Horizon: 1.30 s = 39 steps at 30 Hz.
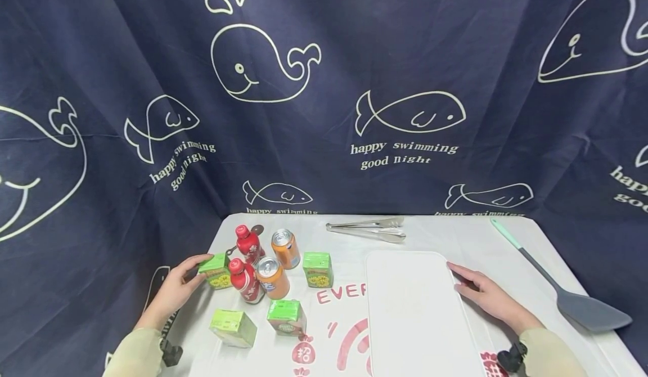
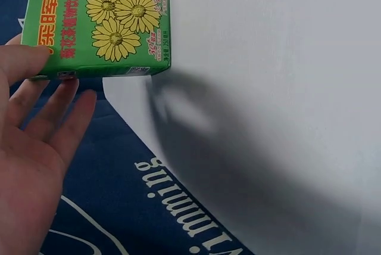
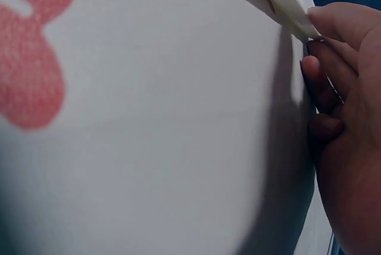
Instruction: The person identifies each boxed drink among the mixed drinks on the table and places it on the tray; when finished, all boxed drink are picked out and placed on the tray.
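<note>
A green carton (image 1: pixel 217 272) was pinched by the left hand (image 1: pixel 175 289), left of a red bottle (image 1: pixel 246 282); a white board (image 1: pixel 412 315) was edge-gripped by the right hand (image 1: pixel 490 295); both seemed light, stiff, best held by opposite sides.

Looks forward and down from head over table (image 1: pixel 445 233); peers closely from each wrist; shares green carton (image 2: pixel 98 28), head and left wrist.
</note>
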Available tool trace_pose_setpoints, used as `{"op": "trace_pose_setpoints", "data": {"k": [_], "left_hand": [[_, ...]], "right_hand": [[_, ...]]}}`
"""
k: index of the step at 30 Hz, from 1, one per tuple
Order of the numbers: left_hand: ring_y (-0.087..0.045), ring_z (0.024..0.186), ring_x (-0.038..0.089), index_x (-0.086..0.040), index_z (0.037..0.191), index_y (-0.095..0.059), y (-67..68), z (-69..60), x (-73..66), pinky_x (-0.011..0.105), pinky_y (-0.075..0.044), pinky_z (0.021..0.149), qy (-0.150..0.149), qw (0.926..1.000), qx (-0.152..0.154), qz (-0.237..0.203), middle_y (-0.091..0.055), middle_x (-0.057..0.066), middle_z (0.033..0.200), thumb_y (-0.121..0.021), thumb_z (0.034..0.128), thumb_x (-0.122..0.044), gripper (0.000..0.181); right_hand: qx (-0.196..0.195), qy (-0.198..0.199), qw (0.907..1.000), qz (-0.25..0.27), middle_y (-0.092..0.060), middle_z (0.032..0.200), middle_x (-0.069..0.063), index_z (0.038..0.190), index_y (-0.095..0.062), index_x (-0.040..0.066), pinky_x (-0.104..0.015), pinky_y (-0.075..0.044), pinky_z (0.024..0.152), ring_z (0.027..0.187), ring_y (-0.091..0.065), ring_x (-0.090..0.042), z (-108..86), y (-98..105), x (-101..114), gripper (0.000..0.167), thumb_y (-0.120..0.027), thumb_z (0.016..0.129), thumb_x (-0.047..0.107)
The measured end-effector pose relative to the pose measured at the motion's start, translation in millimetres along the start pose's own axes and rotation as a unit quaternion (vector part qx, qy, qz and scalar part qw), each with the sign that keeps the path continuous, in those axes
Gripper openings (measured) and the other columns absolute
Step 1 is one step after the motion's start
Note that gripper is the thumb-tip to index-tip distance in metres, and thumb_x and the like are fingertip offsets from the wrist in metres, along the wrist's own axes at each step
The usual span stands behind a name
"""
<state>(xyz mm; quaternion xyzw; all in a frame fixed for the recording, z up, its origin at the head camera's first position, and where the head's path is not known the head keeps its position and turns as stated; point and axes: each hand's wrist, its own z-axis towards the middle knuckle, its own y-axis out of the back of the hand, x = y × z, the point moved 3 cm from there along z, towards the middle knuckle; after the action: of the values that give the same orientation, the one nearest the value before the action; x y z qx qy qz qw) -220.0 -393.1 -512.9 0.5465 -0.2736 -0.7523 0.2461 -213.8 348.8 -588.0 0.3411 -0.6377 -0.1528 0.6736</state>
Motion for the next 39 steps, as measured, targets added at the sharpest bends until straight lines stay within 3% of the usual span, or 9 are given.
{"op": "trace_pose_setpoints", "data": {"k": [4, 7, 12, 15, 26, 36, 39], "left_hand": [[-0.057, 0.127, 0.038, -0.002, 0.141, -0.060, -1.9, 0.7, 1.4, 0.013, -0.048, 0.093, 0.021, 0.9997, -0.001, -0.010, -0.058, 0.024, 0.142, -0.070, 0.0969, 0.004, 0.045], [-0.060, 0.123, 0.030, -0.004, 0.141, -0.061, -3.0, 0.6, 3.9, 0.010, -0.047, 0.089, 0.032, 0.9994, -0.009, -0.012, -0.059, 0.024, 0.141, -0.070, 0.0975, 0.001, 0.045], [-0.056, 0.120, 0.005, -0.006, 0.141, -0.061, -3.0, -1.3, 6.4, 0.017, -0.049, 0.092, 0.044, 0.9989, -0.017, -0.008, -0.061, 0.018, 0.140, -0.072, 0.0983, -0.004, 0.044], [-0.054, 0.119, 0.000, -0.006, 0.141, -0.062, -3.0, -2.1, 5.2, 0.021, -0.050, 0.095, 0.043, 0.9988, -0.017, -0.012, -0.061, 0.018, 0.141, -0.072, 0.0987, -0.006, 0.044], [-0.056, 0.116, 0.002, -0.006, 0.138, -0.064, -4.2, -2.3, 3.8, 0.017, -0.047, 0.093, 0.033, 0.9989, -0.030, -0.014, -0.063, 0.017, 0.137, -0.073, 0.0963, -0.001, 0.043], [-0.058, 0.116, 0.010, -0.008, 0.138, -0.064, -7.7, -2.9, 4.4, 0.013, -0.040, 0.094, 0.028, 0.9984, -0.039, -0.029, -0.064, 0.013, 0.135, -0.074, 0.0963, -0.003, 0.044], [-0.057, 0.117, 0.009, -0.007, 0.138, -0.064, -8.6, -3.4, 4.6, 0.010, -0.039, 0.094, 0.027, 0.9981, -0.041, -0.037, -0.064, 0.014, 0.136, -0.074, 0.0959, -0.001, 0.044]], "right_hand": [[0.000, -0.005, 0.9999, -0.009, -0.042, 0.160, -0.023, 0.157, -0.046, 0.007, -0.030, -0.041, 0.112, 0.144, -0.037, -0.048, -1.0, 0.4, 0.4, 0.061, -0.064, 0.104, 0.032], [-0.002, -0.005, 0.9999, -0.010, -0.042, 0.160, -0.023, 0.157, -0.046, 0.007, -0.045, -0.038, 0.112, 0.144, -0.037, -0.048, -0.8, 0.4, 1.4, 0.061, -0.064, 0.104, 0.032], [-0.002, -0.006, 0.9999, -0.009, -0.042, 0.160, -0.022, 0.158, -0.046, 0.008, -0.048, -0.038, 0.112, 0.144, -0.038, -0.048, -0.3, -0.5, 1.8, 0.061, -0.064, 0.104, 0.032], [0.001, -0.011, 0.9999, -0.005, -0.042, 0.160, -0.023, 0.158, -0.045, 0.007, -0.052, -0.035, 0.113, 0.144, -0.038, -0.048, -0.4, -1.6, 0.7, 0.062, -0.063, 0.104, 0.032], [0.000, -0.019, 0.9998, 0.001, -0.041, 0.159, -0.024, 0.158, -0.044, 0.006, -0.061, -0.031, 0.113, 0.143, -0.038, -0.050, -1.4, -2.3, 0.6, 0.062, -0.063, 0.105, 0.032], [0.002, -0.024, 0.9997, 0.009, -0.040, 0.159, -0.026, 0.158, -0.044, 0.006, -0.062, -0.031, 0.114, 0.143, -0.037, -0.052, -1.6, -0.7, -0.4, 0.064, -0.064, 0.104, 0.033], [0.002, -0.021, 0.9998, 0.005, -0.041, 0.159, -0.025, 0.158, -0.045, 0.007, -0.055, -0.035, 0.114, 0.143, -0.038, -0.051, -1.6, -0.2, -0.8, 0.063, -0.064, 0.104, 0.033]]}}
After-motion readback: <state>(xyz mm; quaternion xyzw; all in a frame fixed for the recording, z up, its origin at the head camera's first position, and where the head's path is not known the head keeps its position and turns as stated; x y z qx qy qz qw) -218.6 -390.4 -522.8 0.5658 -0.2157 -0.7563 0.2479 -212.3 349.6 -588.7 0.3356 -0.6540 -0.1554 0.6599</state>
